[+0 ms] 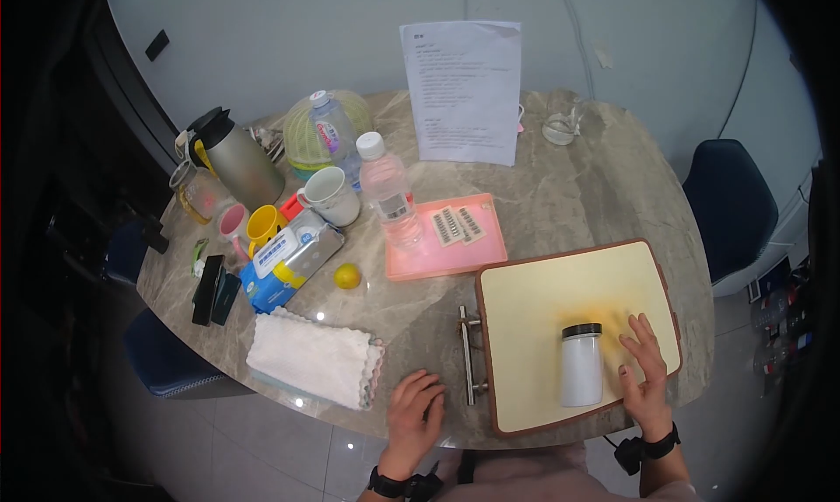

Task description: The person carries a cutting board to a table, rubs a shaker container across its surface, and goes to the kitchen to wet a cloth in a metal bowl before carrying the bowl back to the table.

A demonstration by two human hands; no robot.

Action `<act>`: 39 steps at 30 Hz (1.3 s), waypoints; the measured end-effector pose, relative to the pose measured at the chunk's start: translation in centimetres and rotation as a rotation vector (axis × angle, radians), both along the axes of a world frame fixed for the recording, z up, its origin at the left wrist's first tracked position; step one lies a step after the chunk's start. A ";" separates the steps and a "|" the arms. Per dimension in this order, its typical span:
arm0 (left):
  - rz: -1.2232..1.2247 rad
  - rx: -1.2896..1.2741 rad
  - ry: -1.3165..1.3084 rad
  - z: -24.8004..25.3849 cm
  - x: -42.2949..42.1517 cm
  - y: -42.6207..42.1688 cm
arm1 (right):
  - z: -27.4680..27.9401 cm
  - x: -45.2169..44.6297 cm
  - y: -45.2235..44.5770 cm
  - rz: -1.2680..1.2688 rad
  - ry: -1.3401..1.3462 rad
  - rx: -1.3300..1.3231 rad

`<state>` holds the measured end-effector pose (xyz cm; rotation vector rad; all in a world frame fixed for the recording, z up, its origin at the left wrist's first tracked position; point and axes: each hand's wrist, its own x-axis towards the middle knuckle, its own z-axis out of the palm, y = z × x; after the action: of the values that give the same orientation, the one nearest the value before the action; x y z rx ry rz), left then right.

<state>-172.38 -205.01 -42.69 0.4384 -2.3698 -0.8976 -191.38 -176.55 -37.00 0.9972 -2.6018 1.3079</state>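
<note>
jar (pixel 582 373) chilling near board's (pixel 525 327) front edge | right hand (pixel 646 375) splaying alongside, empty | left hand (pixel 413 414) relaxing empty, tabletop's (pixel 586 200) front edge

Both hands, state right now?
Left hand: open, loosely bent, nothing visibly held.
Right hand: open, spread, holding nothing, beside the white jar.

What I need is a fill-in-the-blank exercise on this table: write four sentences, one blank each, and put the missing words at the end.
1. The jar on the board has a ____ lid.
2. The hand beside the jar is the person's ____ one.
3. The small tray is ____ in colour.
4. In the picture, the white cloth lies to the ____ of the board.

Missing words: black; right; pink; left.
</note>
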 end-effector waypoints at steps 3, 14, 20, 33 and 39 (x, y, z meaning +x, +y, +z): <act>-0.014 -0.006 -0.023 -0.1 0.2 -0.1 | 0.9 0.6 -1.2 0.145 -0.016 -0.007; -0.320 -0.340 -0.408 1.5 -0.7 0.6 | 1.3 3.7 -10.5 0.515 0.439 0.506; -0.308 -0.335 -0.411 1.3 -0.7 0.5 | 0.5 0.9 -9.3 0.481 0.312 0.376; -0.294 -0.257 -0.333 1.3 -1.0 0.5 | 0.4 -5.5 2.8 -0.008 -0.025 0.122; -0.285 -0.268 -0.310 1.5 -0.9 0.5 | 1.3 -4.5 -1.8 0.140 -0.084 0.241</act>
<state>-173.28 -204.49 -41.16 0.1410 -2.8414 -0.6518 -195.87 -178.32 -35.68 1.2044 -2.8527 1.1030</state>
